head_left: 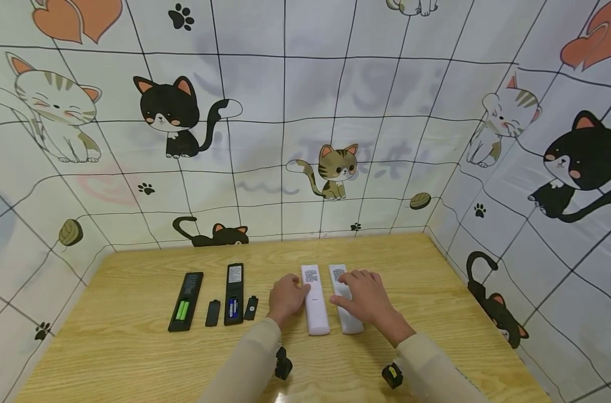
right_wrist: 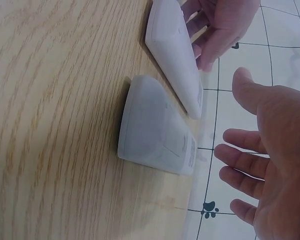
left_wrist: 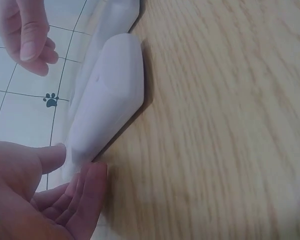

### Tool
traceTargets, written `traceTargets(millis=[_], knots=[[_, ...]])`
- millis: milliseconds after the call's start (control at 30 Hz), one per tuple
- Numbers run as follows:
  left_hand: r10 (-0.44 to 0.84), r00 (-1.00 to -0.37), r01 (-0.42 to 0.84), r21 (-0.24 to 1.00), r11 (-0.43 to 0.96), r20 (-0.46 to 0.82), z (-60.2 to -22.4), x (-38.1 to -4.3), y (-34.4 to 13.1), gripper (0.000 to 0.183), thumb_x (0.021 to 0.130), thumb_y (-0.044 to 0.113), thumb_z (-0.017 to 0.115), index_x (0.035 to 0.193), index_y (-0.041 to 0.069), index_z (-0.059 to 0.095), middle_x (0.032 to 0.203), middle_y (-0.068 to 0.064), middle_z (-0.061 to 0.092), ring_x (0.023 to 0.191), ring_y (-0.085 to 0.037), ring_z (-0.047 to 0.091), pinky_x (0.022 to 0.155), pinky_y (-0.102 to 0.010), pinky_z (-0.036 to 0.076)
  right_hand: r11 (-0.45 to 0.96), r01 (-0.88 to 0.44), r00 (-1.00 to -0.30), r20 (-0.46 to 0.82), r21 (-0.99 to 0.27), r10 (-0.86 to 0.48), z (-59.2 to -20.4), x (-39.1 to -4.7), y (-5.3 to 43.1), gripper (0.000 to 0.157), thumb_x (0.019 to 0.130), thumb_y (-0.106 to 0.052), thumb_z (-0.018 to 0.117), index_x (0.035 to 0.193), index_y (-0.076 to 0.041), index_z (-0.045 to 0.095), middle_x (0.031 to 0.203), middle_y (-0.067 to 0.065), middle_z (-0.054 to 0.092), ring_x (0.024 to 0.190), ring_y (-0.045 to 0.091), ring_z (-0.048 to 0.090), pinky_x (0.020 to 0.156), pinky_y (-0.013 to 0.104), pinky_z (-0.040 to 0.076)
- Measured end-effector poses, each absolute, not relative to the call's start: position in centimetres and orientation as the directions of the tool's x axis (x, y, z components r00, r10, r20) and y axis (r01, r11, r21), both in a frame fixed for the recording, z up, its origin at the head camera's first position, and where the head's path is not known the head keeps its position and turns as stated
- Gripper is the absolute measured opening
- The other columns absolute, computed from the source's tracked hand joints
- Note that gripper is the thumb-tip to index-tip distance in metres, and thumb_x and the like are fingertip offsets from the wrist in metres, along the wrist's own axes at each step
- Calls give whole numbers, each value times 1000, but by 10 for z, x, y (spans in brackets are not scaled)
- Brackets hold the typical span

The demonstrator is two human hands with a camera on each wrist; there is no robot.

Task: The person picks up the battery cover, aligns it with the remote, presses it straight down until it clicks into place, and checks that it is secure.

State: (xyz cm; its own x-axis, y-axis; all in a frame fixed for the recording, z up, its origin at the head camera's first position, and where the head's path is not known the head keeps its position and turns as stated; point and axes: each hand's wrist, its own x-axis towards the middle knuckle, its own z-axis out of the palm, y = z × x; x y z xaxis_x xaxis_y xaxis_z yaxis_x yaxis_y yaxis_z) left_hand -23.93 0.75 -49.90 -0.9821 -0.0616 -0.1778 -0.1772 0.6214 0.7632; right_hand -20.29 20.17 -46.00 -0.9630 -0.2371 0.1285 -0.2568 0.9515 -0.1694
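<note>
Two white remote controls lie face down, side by side, with printed labels at their far ends. My left hand is at the left edge of the left white remote, its thumb and fingertips right at that edge and the fingers loosely bent. Over the right white remote hovers my right hand, its fingers spread. The right wrist view shows a gap between this right hand and the remote, and nothing in its grasp.
To the left lie two black remotes with uncovered battery compartments: one holds green batteries, the other blue ones. Beside them rest two small black battery covers, one left and one right. A cat-printed wall cloth borders the wooden table.
</note>
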Motion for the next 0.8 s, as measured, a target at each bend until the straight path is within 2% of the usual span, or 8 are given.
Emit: traceTargets(millis=[200, 433, 800], knots=[[-50, -988, -142, 754, 641, -144, -494, -242, -2, 41, 92, 35, 66, 122, 7, 64, 107, -9, 70, 73, -14, 61, 74, -35, 51, 949, -258, -964, 116, -183, -240, -462, -204, 197, 48, 85, -51, 70, 118, -16, 65, 115, 4, 65, 114, 29, 57, 102, 54, 37], [-18, -993, -101, 770, 630, -116, -482, -241, -18, 42, 93, 32, 66, 125, 6, 62, 104, -10, 72, 55, -11, 61, 62, -30, 51, 938, -283, -957, 115, -198, -265, -463, -206, 185, 50, 85, -54, 68, 117, -16, 65, 115, 3, 66, 116, 30, 57, 101, 54, 37], [-7, -997, -63, 764, 642, -76, -466, -240, -61, 41, 94, 31, 64, 126, 6, 61, 108, -13, 69, 63, -21, 69, 54, -28, 51, 926, -308, -951, 81, -218, -298, -468, -210, 162, 52, 85, -55, 67, 118, -15, 66, 118, 3, 66, 122, 31, 54, 105, 54, 34]])
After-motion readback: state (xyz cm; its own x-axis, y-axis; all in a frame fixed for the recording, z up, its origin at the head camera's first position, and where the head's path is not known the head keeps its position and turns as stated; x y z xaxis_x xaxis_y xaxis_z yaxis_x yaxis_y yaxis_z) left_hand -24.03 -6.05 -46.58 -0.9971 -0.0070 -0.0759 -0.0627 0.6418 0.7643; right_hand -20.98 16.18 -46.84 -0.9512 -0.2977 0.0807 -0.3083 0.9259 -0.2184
